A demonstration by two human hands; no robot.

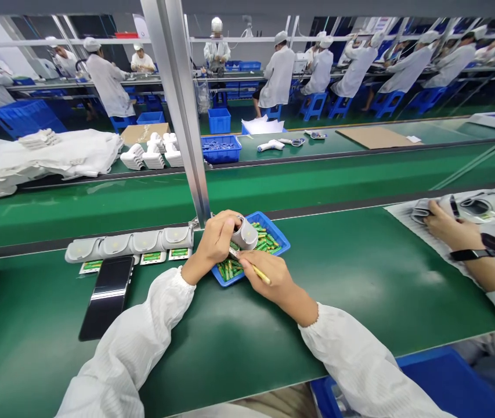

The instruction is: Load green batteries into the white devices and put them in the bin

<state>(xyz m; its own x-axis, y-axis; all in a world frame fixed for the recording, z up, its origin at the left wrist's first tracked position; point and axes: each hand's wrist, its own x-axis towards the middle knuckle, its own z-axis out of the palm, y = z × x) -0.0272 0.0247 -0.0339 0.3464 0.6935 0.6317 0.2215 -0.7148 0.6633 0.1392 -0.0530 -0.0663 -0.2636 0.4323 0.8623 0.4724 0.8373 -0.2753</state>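
Observation:
My left hand (219, 239) is closed round a pale grey rolled cuff (246, 233), holding it above a blue tray (285, 239). In my right hand (268, 276) is a slim tool with a yellow handle (261, 274); its tip lies close to my left fingers and the cuff's lower side, and its exact kind is unclear. Loose green batteries (230, 269) fill the tray under both hands. Left of the tray stands a row of similar grey cuffs (147, 242), with green batteries (180, 253) showing at their front.
A black phone (108, 297) lies left of my arms. An upright metal post (181, 110) rises behind the tray. On the right, a co-worker's hand (451, 229) touches cuffs on a white sheet (421, 232). Beyond the bench runs a green conveyor (325, 186); a blue bin (451, 383) sits below.

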